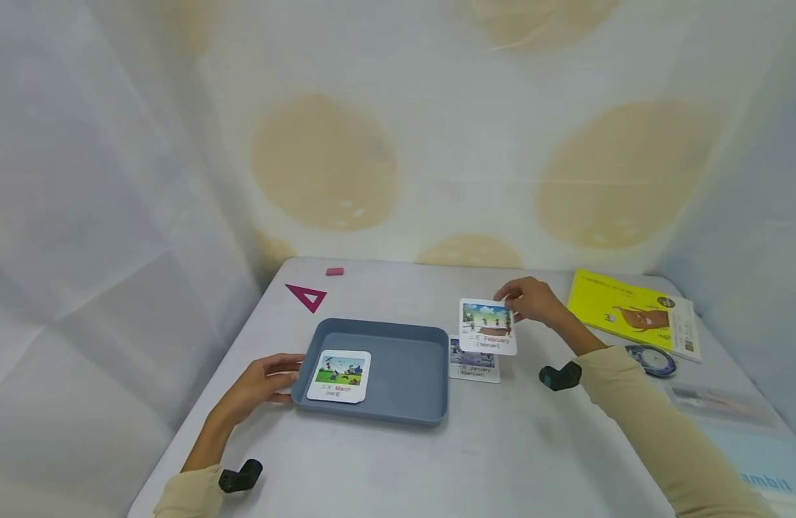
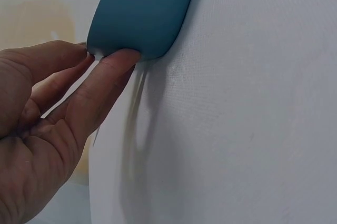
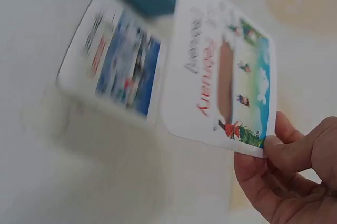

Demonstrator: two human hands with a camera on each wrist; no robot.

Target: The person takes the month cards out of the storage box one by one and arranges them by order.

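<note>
In my right hand [image 1: 534, 298] is a February picture card [image 1: 488, 327], pinched at its upper right corner between thumb and fingers. Partly covered by it in the head view, a January card [image 1: 474, 365] lies beside the tray's right wall. The right wrist view shows the February card [image 3: 221, 77] tilted above the January card [image 3: 121, 61]. My left hand [image 1: 262, 381] grips the blue-grey tray [image 1: 404, 374] at its left end, the thumb on the tray's outer wall [image 2: 142, 19] in the left wrist view. Inside the tray, at its left side, lies a March card [image 1: 338, 376].
Behind the tray are a magenta set square [image 1: 309, 296] and a pink eraser [image 1: 335, 272]. A yellow book [image 1: 621, 309] lies at the back right, with a coiled dark cord [image 1: 652, 361] before it. A light blue packet [image 1: 754, 460] is at the front right.
</note>
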